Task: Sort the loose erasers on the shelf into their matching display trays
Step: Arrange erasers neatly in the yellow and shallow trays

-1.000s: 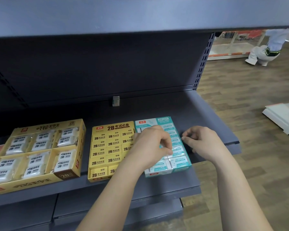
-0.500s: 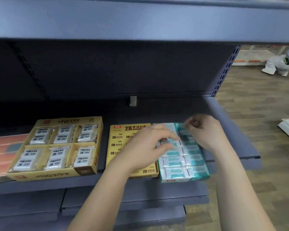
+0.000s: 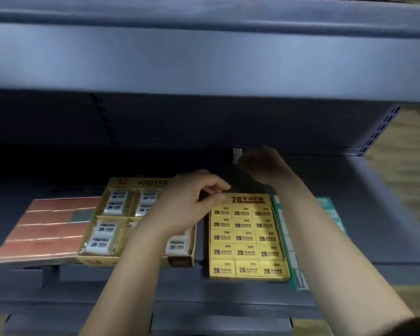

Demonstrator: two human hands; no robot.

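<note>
One small loose eraser [image 3: 237,153] stands at the back of the dark shelf [image 3: 378,214]. My right hand [image 3: 260,166] is beside it on its right, in shadow and blurred; whether it touches the eraser I cannot tell. My left hand [image 3: 187,204] hovers with loosely curled fingers and nothing in it, over the gap between the carton of white wrapped erasers [image 3: 141,182] and the yellow 2B tray [image 3: 247,199]. The teal tray [image 3: 325,202] lies right of the yellow one, mostly covered by my right forearm.
A flat orange box [image 3: 46,229] lies at the left end of the shelf. The upper shelf's front edge [image 3: 204,64] hangs low over the reach. Wooden floor [image 3: 410,146] shows to the right, past the shelf's perforated upright [image 3: 378,132].
My right hand left the teal tray and reached to the back of the shelf beside the loose eraser. My left hand lifted off the teal tray and moved left. The view swung right.
</note>
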